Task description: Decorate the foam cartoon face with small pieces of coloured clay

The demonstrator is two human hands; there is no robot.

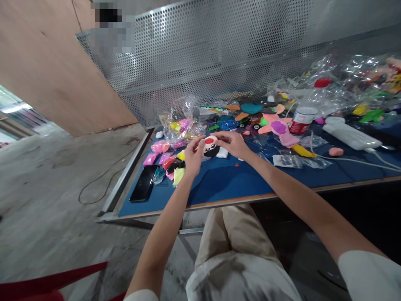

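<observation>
A small round figure point(211, 146), white with a red patch on top, black eye marks and a black lower part, is held up over the blue table. My left hand point(196, 152) grips its left edge between thumb and fingers. From the right, my right hand point(231, 144) pinches its upper right side. Beneath and just right of the figure lies a white piece point(222, 153). Colored clay packets point(166, 161) in pink, red, black and yellow lie to the left of my left hand.
A black phone point(143, 183) lies at the table's left end. Behind are clear wrappers point(184, 119) and a blue clay piece point(229, 125). To the right stand a red-capped bottle point(303, 115) and a white power strip point(351, 134) with cables. A perforated metal panel point(200, 62) borders the back.
</observation>
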